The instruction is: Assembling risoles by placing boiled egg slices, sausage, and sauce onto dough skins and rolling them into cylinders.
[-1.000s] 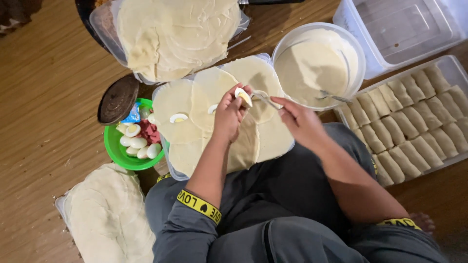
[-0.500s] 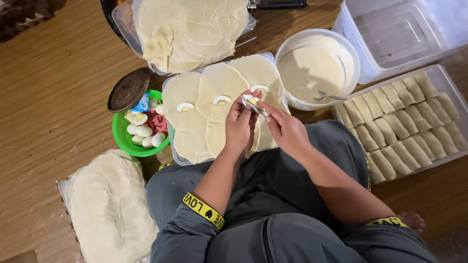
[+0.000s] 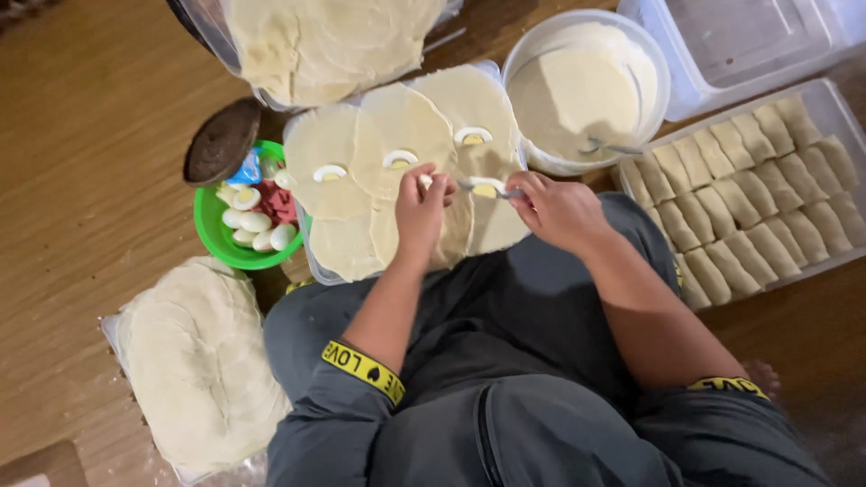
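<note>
At frame centre, the right hand (image 3: 557,209) pinches a spoon (image 3: 487,188); the left hand (image 3: 421,209) fingertips press the wrapper (image 3: 397,135), which could tear.

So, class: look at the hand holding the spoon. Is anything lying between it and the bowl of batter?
Nothing visible blocks it. The right hand holds the spoon over the laid-out wrappers, and the white bowl of batter sits just beyond, with only the wrapper tray's edge between them.
</note>
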